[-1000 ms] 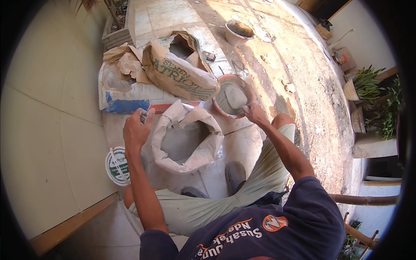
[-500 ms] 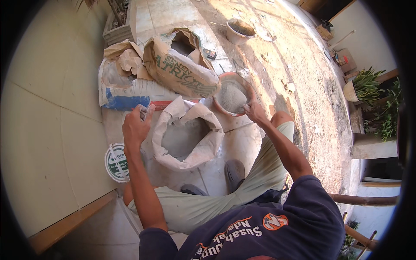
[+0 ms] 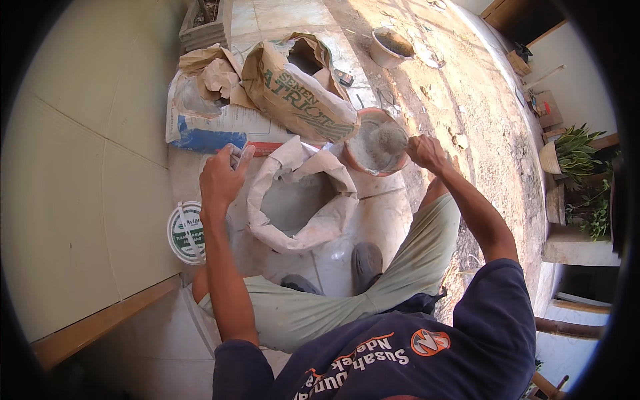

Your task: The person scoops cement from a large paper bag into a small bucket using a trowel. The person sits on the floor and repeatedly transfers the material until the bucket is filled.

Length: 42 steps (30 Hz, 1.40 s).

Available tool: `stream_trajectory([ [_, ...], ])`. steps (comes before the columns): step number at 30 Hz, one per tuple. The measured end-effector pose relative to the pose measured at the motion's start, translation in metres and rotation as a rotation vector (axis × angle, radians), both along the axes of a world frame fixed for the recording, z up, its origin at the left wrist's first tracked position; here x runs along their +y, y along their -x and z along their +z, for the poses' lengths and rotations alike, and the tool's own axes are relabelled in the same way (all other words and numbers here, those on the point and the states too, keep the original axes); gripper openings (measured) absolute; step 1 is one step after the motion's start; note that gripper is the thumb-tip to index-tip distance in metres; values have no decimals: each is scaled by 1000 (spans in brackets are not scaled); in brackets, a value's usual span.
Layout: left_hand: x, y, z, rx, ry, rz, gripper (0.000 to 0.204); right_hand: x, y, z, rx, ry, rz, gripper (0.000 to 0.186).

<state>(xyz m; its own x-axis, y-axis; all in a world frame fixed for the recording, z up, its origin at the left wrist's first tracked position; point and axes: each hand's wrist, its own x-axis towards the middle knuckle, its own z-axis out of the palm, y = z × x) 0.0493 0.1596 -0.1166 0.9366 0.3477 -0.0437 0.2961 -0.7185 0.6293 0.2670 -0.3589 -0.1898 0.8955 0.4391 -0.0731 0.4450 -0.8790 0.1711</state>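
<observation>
- While one grey-crusted tool (image 3: 389,139) is sitting in or just over one orange-rimmed bowl (image 3: 363,169), beside the brown sack's near end, the right hand (image 3: 427,152) is clasping its handle.
- Compared with half a second ago, the right hand is reaching farther rightward of the bowl; the grey material seems to be getting worked there.
- The left hand (image 3: 223,177) is hovering near the flat sack, thumb apart from fingers; whether it is pinching anything, I cannot tell.
- Nearby, one open bag (image 3: 347,193) is holding grey powder, and one brown sack (image 3: 303,93) is lying partly across one blue-banded flat sack (image 3: 200,137).
- Farther out, one lidded bucket (image 3: 185,233), one pail (image 3: 385,59) and two shoes (image 3: 366,263) are resting.
</observation>
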Motion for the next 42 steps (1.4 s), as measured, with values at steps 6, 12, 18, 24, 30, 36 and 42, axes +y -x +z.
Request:
stream_trajectory([
  [6, -3, 0, -5, -49, 10, -4, 56, -7, -11, 3, 29, 108, -14, 32],
  [12, -4, 0, -11, -83, 5, -10, 56, -1, -9, 9, -66, 63, 102, 33],
  [18, 0, 6, -9, -46, 7, 14, 62, 19, 11, 40, 35, -159, -193, 40],
  [24, 13, 20, -13, 319, 79, 6, 82, 66, 96, 140, 191, -292, -81, 37],
  [30, 10, 21, -16, 530, 134, -181, 78, 180, 153, 157, 240, -41, 480, 19],
  [36, 3, 21, -25, 249, -19, -393, 50, 280, 167, -33, -90, 392, 935, 20],
  [42, 3, 27, -23, 224, -16, -349, 49, 278, 163, -66, 206, 353, 933, 19],
])
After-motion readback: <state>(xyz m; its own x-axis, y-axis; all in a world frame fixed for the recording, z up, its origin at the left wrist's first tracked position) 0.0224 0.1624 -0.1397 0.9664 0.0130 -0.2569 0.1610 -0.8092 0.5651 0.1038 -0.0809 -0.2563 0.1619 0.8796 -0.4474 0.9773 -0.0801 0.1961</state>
